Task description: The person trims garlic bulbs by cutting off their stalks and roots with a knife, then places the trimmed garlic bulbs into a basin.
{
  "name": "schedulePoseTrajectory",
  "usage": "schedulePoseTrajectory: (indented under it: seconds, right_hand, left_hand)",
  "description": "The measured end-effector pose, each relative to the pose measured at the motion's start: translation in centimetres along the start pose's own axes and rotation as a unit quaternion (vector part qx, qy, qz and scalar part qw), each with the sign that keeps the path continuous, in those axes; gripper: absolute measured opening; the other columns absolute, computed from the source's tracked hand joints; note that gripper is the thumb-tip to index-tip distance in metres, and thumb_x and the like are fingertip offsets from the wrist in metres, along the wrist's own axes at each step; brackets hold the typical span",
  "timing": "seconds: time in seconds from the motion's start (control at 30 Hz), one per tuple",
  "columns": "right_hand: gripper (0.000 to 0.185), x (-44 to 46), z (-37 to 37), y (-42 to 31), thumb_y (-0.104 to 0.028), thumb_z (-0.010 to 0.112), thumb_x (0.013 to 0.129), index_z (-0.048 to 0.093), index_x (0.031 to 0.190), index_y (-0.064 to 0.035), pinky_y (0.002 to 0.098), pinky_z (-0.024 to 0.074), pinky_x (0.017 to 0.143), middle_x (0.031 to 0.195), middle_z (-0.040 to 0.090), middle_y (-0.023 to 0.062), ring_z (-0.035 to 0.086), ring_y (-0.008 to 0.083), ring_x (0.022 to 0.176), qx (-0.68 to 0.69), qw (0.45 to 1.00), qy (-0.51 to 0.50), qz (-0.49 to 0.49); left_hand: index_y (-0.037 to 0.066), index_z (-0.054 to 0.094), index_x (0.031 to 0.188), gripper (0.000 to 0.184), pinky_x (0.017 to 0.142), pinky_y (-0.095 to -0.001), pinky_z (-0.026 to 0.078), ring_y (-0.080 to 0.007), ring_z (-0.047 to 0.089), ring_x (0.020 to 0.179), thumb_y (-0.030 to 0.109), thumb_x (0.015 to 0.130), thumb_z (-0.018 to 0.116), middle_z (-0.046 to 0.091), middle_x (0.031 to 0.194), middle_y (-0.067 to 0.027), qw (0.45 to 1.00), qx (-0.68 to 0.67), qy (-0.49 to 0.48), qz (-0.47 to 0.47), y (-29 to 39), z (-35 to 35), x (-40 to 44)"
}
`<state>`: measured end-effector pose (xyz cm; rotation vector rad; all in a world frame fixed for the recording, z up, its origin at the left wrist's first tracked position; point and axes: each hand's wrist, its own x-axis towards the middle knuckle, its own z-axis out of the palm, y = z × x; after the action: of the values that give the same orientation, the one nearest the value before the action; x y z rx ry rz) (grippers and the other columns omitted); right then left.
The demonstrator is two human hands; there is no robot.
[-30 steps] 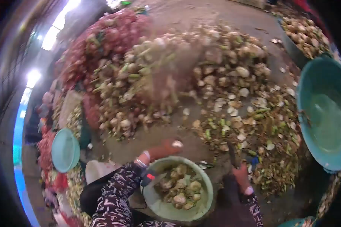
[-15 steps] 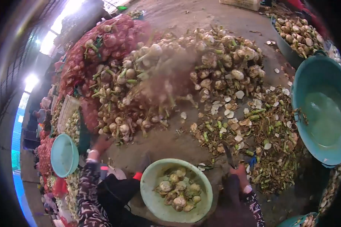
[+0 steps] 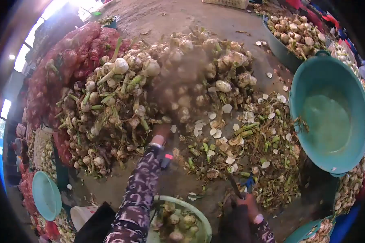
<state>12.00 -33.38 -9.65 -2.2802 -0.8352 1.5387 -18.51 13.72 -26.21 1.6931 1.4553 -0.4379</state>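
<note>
My left hand (image 3: 162, 130) reaches out to the front edge of a big pile of garlic bulbs (image 3: 121, 95) with stems and roots. A smudge in the view blurs its fingers, so their grip cannot be made out; a bulb lies right by them. My right hand (image 3: 249, 204) is closed round a knife (image 3: 233, 184), its dark blade pointing up and away beside the heap of cut stems (image 3: 280, 162). Below, a pale green basin (image 3: 205, 220) holds several trimmed garlic bulbs (image 3: 175, 219); my left sleeve covers part of its rim.
A large teal tub (image 3: 298, 89) stands at right, with a tub of garlic (image 3: 298, 34) behind it. Red mesh sacks (image 3: 69, 60) lie at back left. A light blue basin (image 3: 46, 196) sits at left. Another tub (image 3: 296, 239) is at bottom right.
My left hand has moved from the pile's left side rightward and forward to its front edge. The view has shifted, and my right hand still holds the knife.
</note>
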Motion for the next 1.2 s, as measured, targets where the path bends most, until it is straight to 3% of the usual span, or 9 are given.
schedulePoseTrajectory:
  seconds: [0.07,0.13,0.37,0.5,0.57,0.7,0.97,1.03,1.2]
  right_hand:
    - [0.045,2.4,2.4,1.0,-0.036,0.065,0.074,0.061,0.101,-0.0006,0.0381,0.0476,0.075,0.090,0.063,0.0223,0.060,0.0365,0.086,0.105,0.989,0.036,-0.099]
    - [0.042,1.6,2.3,-1.9,-0.036,0.063,0.075,0.061,0.100,-0.0018,0.0374,0.0483,0.072,0.090,0.063,0.0222,0.061,0.0369,0.084,0.156,0.965,0.075,-0.199]
    - [0.033,-5.0,-0.7,-14.7,-0.033,0.062,0.073,0.058,0.090,-0.0045,0.0443,0.0480,0.066,0.077,0.061,0.0194,0.060,0.0381,0.075,-0.101,0.939,0.034,-0.327]
    - [0.027,-4.9,-0.1,-14.4,-0.029,0.062,0.071,0.056,0.084,-0.0057,0.0448,0.0474,0.062,0.072,0.060,0.0180,0.060,0.0366,0.071,-0.142,0.907,0.075,-0.389]
    - [0.026,-4.0,0.2,-13.4,-0.028,0.062,0.071,0.057,0.083,-0.0053,0.0447,0.0472,0.060,0.073,0.060,0.0184,0.060,0.0368,0.070,-0.136,0.908,0.081,-0.388]
    - [0.025,3.6,-1.7,-7.1,-0.027,0.062,0.070,0.064,0.081,-0.0050,0.0437,0.0494,0.064,0.074,0.061,0.0195,0.061,0.0339,0.068,-0.175,0.972,0.134,-0.085]
    - [0.031,-1.4,-0.9,-4.7,-0.031,0.061,0.074,0.063,0.089,-0.0041,0.0433,0.0493,0.068,0.080,0.062,0.0227,0.061,0.0391,0.077,-0.071,0.965,0.156,-0.198]
    - [0.029,1.5,1.8,-2.8,-0.027,0.060,0.076,0.062,0.094,-0.0046,0.0425,0.0486,0.069,0.081,0.062,0.0232,0.060,0.0395,0.079,0.123,0.949,0.148,-0.248]
    - [0.031,-3.0,-2.3,-10.5,-0.028,0.060,0.077,0.061,0.098,-0.0043,0.0415,0.0473,0.068,0.084,0.063,0.0206,0.060,0.0392,0.079,0.206,0.912,0.194,-0.297]
  left_hand:
    - [0.000,0.062,0.097,0.038,0.078,-0.0352,0.048,-0.0211,0.063,0.085,0.031,0.075,0.064,0.065,0.090,-0.0121,0.918,-0.300,0.189,0.177,6.1,2.3,-13.1]
    - [0.002,0.062,0.099,0.038,0.081,-0.0327,0.047,-0.0171,0.061,0.085,0.027,0.071,0.070,0.065,0.093,-0.0082,0.924,-0.254,0.206,0.197,5.8,6.2,-16.9]
    - [0.006,0.044,0.121,0.058,0.081,-0.0282,0.047,-0.0134,0.056,0.093,0.010,0.071,0.073,0.058,0.107,-0.0070,0.896,-0.184,0.036,0.402,11.4,10.3,-32.9]
    - [0.011,0.065,0.104,0.037,0.083,-0.0370,0.047,-0.0219,0.062,0.080,0.009,0.068,0.070,0.064,0.091,-0.0062,0.885,-0.119,0.212,0.398,11.6,12.4,-34.5]
    - [0.005,0.063,0.100,0.034,0.076,-0.0311,0.049,-0.0166,0.060,0.077,0.011,0.068,0.072,0.063,0.090,-0.0050,0.847,-0.490,0.061,0.197,12.1,13.3,-35.2]
    - [0.003,0.049,0.109,0.048,0.070,-0.0250,0.046,-0.0102,0.054,0.080,0.013,0.068,0.073,0.057,0.088,-0.0016,0.859,-0.381,-0.050,0.337,16.4,12.5,-40.7]
    - [0.005,0.053,0.100,0.044,0.073,-0.0302,0.047,-0.0121,0.055,0.081,0.023,0.068,0.076,0.056,0.087,-0.0061,0.901,-0.134,0.277,0.305,16.0,11.6,-36.5]
    - [0.004,0.054,0.093,0.035,0.071,-0.0296,0.048,-0.0136,0.056,0.079,0.025,0.071,0.072,0.056,0.086,-0.0056,0.900,-0.284,0.227,0.239,18.1,11.2,-37.9]
    - [0.008,0.053,0.086,0.017,0.070,-0.0327,0.048,-0.0163,0.053,0.072,0.025,0.083,0.054,0.055,0.080,-0.0021,0.662,-0.734,0.051,0.142,17.6,13.4,-36.3]
